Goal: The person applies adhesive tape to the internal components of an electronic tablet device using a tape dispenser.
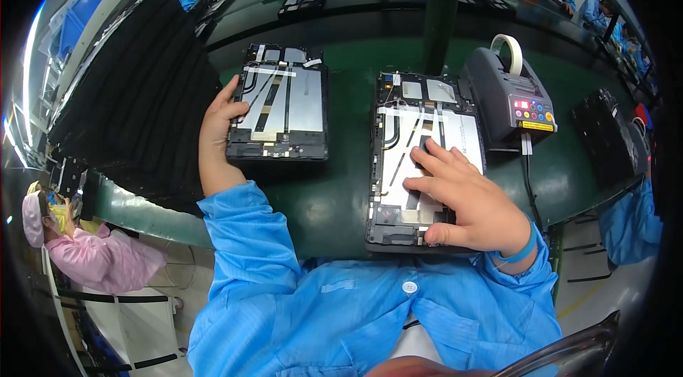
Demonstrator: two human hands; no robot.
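An opened tablet [302, 103] with its silver battery and black ribbon cables bare lies on the bench, left of the middle. My left hand [222, 131] grips its left edge, the thumb over the top face and fingers at the side. A second opened tablet [390, 185] lies nearer and to the right, looking thick, perhaps stacked on others. Across its battery my right hand [466, 195] rests palm down with fingers spread. White tape strips cross the upper part of both batteries. Beneath my right palm, part of the second tablet is hidden.
Right of the second tablet stands a grey tape dispenser [509, 92] with a white roll. Black folded sheeting or padding [135, 99] rises at left. More dark devices [608, 135] are stacked at far right. A green post [442, 14] stands behind; co-workers sit around the bench.
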